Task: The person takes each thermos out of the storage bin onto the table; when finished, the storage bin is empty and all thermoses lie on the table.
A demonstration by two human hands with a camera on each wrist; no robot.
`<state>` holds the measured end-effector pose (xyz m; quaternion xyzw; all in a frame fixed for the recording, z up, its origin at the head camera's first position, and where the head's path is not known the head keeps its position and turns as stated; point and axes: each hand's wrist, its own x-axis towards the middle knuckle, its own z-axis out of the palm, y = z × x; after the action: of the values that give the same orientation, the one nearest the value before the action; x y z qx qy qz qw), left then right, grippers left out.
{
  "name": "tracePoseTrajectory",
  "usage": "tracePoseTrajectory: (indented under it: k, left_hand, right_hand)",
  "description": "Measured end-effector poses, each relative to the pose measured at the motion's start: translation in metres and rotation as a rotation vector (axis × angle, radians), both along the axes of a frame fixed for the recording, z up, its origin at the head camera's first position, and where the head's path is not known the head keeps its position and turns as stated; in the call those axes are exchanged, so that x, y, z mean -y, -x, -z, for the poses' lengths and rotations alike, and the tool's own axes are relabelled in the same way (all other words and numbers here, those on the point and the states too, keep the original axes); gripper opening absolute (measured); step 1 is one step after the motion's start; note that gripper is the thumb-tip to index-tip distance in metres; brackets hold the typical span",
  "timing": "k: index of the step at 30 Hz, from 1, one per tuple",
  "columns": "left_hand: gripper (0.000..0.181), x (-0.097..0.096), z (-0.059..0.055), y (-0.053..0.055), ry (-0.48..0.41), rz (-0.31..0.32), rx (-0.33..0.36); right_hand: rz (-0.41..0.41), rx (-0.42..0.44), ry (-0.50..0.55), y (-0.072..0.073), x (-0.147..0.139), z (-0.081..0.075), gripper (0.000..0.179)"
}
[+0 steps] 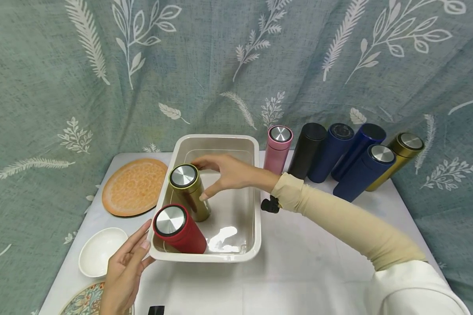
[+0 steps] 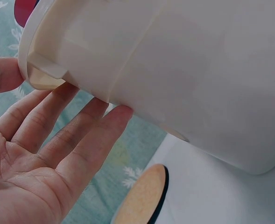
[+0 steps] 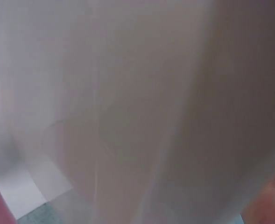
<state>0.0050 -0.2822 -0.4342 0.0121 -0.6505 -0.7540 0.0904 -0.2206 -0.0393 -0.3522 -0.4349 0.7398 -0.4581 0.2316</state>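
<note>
A white plastic tub (image 1: 249,255) stands on the table. Inside, at its left, are a gold vacuum flask (image 1: 199,203) and, nearer me, a red vacuum flask (image 1: 191,238), both with silver-topped lids. My right hand (image 1: 232,171) reaches over the tub and holds the gold flask, thumb on its near right side and fingers behind its lid. At the tub's near left corner my left hand (image 1: 122,271) grips the rim. In the left wrist view, the left fingers (image 2: 81,135) lie against the tub's outer wall. The tub's wall fills most of the right wrist view.
Right of the tub stand a pink flask (image 1: 276,153), a black flask (image 1: 306,151), several blue flasks (image 1: 358,175) and another gold flask (image 1: 402,153). On the left lie a round orange board (image 1: 134,186), a white bowl (image 1: 98,253) and a patterned plate (image 1: 84,302).
</note>
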Motion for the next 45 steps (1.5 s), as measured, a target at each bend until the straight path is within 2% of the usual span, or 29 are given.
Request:
tracePoseTrajectory:
  k: [8,15,19,23,30,36,45]
  left_hand:
    - [0.044,0.0,0.0,0.0,0.002,-0.003,0.007]
    - [0.044,0.001,0.0,0.0,0.0,0.0,0.0]
    - [0.044,0.001,0.0,-0.001,0.003,-0.002,0.004]
    - [0.044,0.001,-0.001,-0.001,0.015,-0.008,0.028]
    - [0.044,0.001,-0.001,0.0,0.008,-0.002,0.018]
    - [0.044,0.0,-0.002,0.0,0.014,-0.004,0.024]
    - [0.044,0.0,-0.002,-0.001,0.014,-0.012,0.021]
  right_hand:
    - [-0.073,0.032,0.01,0.006,0.01,0.005,0.082]
    - [-0.087,0.047,0.02,0.005,0.016,0.008,0.084]
    - [-0.071,0.024,0.027,0.002,0.019,0.011,0.081]
    - [-0.022,0.01,0.045,-0.001,0.022,0.017,0.076]
    - [0.032,0.037,0.111,-0.004,0.027,0.02,0.068]
    - [0.063,0.095,0.148,-0.005,0.025,0.019,0.069]
    - [0.106,0.072,0.141,-0.005,0.019,0.019,0.072]
